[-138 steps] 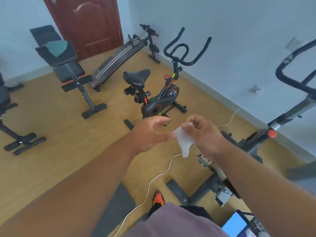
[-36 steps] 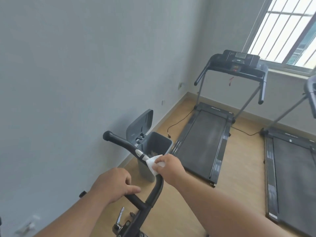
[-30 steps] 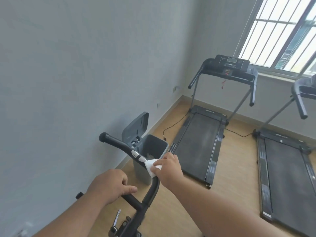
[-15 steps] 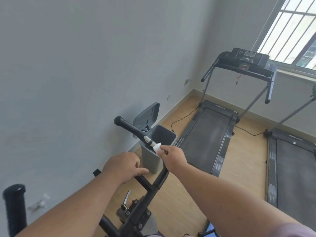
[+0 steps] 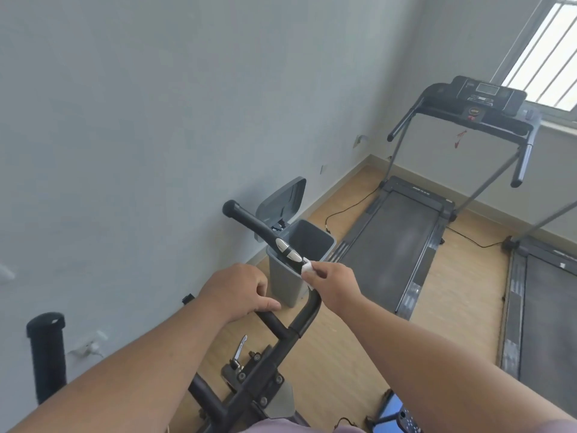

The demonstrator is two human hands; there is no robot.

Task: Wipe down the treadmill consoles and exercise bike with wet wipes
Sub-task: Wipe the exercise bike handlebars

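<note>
We look down from head height into a pale-walled room with a wooden floor. The largest thing is a treadmill (image 5: pixel 415 239) against the far wall under a window, its console (image 5: pixel 487 98) well apart from us; the edge of a second treadmill (image 5: pixel 543 314) shows at far right. Nearer stands a grey bin (image 5: pixel 296 260) with its lid raised. Right before us is the exercise bike's black handlebar (image 5: pixel 262 229), a stiff tube that we judge will not give under pressure.

Our left hand (image 5: pixel 237 292) curls round the lower crossbar, its grip closed on the bar, steadying it. Our right hand (image 5: pixel 331 284) pinches a small white wet wipe (image 5: pixel 307 267) between thumb and fingers, pressing it against the handlebar just below the silver pulse sensor (image 5: pixel 287 250). The wipe looks soft, limp and light, likely damp and prone to bunching, so we judge it best held folded, wrapped round the tube.
</note>
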